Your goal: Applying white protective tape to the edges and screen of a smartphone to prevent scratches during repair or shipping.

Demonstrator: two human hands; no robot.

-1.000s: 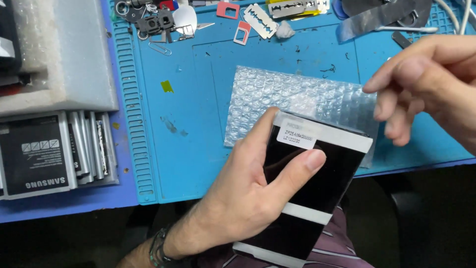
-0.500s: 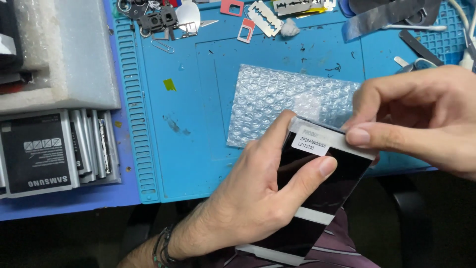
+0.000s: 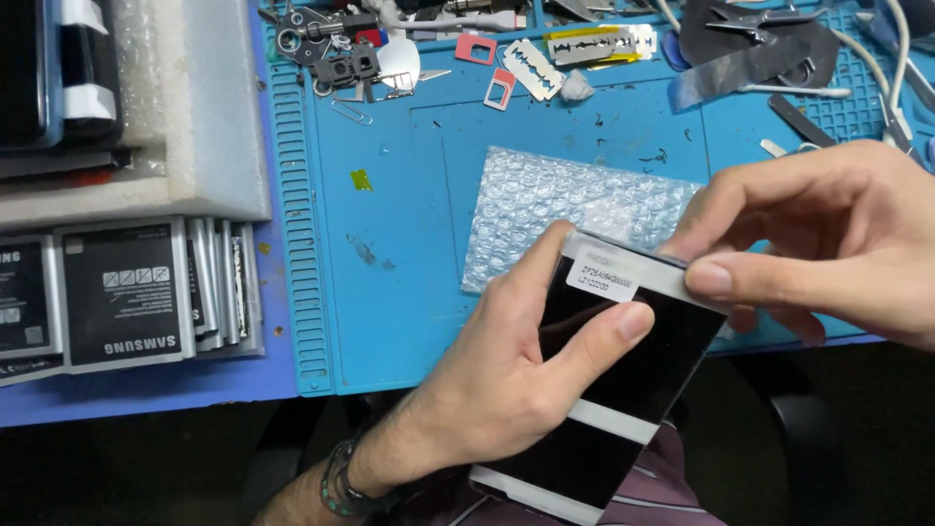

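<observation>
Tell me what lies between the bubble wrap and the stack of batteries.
Head view: only bare blue mat between bubble wrap and battery stack, with its ridged edge strip.

The right hand (image 3: 818, 244) has come down onto the screen panel's (image 3: 623, 390) top edge.

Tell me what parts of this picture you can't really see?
- Black screen panel, head view: its bottom corner is cut off by the picture's lower edge, and the left hand covers its left side.
- Its top right corner: hidden under the right hand fingertips.
- Bubble wrap: its lower part is behind the panel and both hands.
- Small metal parts at the top: too small and jumbled to tell apart.
</observation>
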